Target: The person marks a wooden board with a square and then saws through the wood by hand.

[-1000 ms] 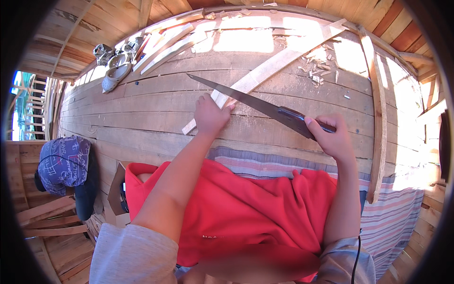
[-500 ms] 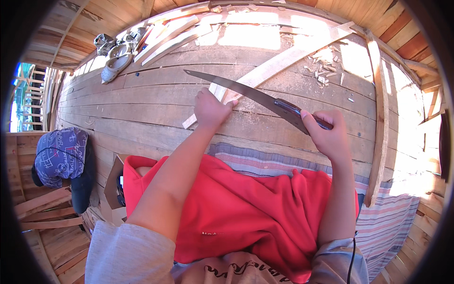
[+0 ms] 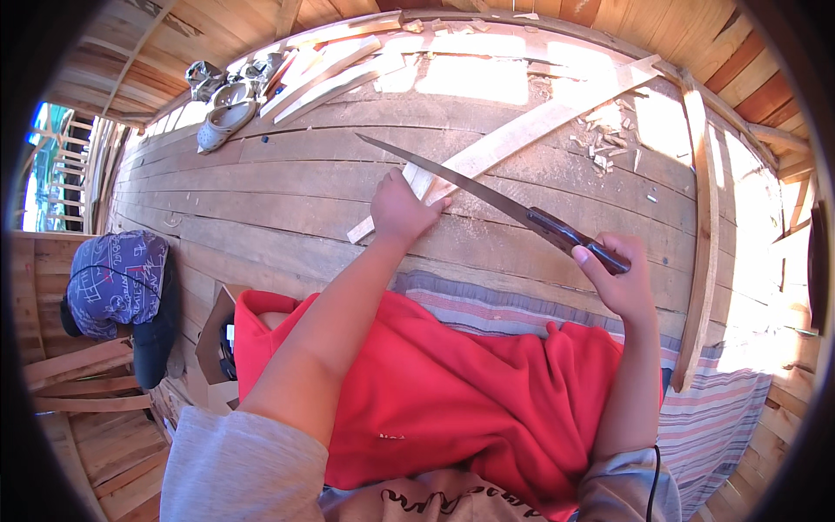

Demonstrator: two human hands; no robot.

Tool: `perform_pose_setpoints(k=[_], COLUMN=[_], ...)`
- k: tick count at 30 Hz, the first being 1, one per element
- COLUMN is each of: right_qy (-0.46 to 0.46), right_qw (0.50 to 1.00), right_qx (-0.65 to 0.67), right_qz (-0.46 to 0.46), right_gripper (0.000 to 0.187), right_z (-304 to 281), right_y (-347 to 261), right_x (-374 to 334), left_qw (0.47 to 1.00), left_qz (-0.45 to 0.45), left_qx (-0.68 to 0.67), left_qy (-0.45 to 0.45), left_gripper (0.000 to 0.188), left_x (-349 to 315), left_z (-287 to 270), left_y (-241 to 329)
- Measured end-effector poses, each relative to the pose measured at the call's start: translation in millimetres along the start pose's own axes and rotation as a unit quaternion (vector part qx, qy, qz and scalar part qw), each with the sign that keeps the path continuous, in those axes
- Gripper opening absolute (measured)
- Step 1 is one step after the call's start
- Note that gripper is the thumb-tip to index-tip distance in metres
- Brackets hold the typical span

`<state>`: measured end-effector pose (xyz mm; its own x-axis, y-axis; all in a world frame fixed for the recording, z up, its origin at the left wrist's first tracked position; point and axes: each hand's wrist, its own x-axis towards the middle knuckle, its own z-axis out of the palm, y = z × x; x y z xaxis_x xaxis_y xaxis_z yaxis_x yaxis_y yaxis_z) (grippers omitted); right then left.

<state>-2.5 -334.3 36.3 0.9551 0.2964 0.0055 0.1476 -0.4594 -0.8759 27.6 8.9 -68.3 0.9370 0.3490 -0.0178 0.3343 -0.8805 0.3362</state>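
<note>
Right grip (image 3: 622,283) clamped on the saw (image 3: 506,204), left grip (image 3: 403,210) clasped over pale board (image 3: 513,143); sawing seems in hand, next stroke wanting firm bracing.

At the frame's centre, a saw (image 3: 487,193) slants from the right grip (image 3: 614,265) up-left, passing over the lower part of a plank (image 3: 539,130). The plank reaches the upper right across the floor (image 3: 287,213). The left grip (image 3: 404,210) is at its lower end. Wood chips (image 3: 609,141) lie right of the plank, then a beam (image 3: 703,226). Clogs (image 3: 228,122) sit upper left; another person (image 3: 122,283) is far left.
</note>
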Motion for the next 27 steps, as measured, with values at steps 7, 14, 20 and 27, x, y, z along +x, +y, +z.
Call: perform_pose_setpoints(k=[7,14,20,27], right_qy=[0.107,-0.002,-0.008,-0.007], right_qw=[0.991,0.998,0.998,0.999], right_qx=[-0.008,0.026,0.014,0.001], right_qz=[0.075,0.055,0.057,0.033], right_gripper=[0.051,0.047,0.045,0.051], right_z=[15,83,12,85], right_y=[9,-28,7,-19], right_x=[-3,17,4,37], left_qw=[0.998,1.0,1.0,1.0], left_qz=[0.044,0.002,0.018,0.019], left_qx=[0.004,-0.007,0.013,0.002], left_qy=[0.054,0.019,0.009,0.006], left_gripper=[0.071,0.072,0.076,0.074], left_x=[0,1,3,3], left_z=[11,0,3,2], left_y=[-7,-2,-2,2])
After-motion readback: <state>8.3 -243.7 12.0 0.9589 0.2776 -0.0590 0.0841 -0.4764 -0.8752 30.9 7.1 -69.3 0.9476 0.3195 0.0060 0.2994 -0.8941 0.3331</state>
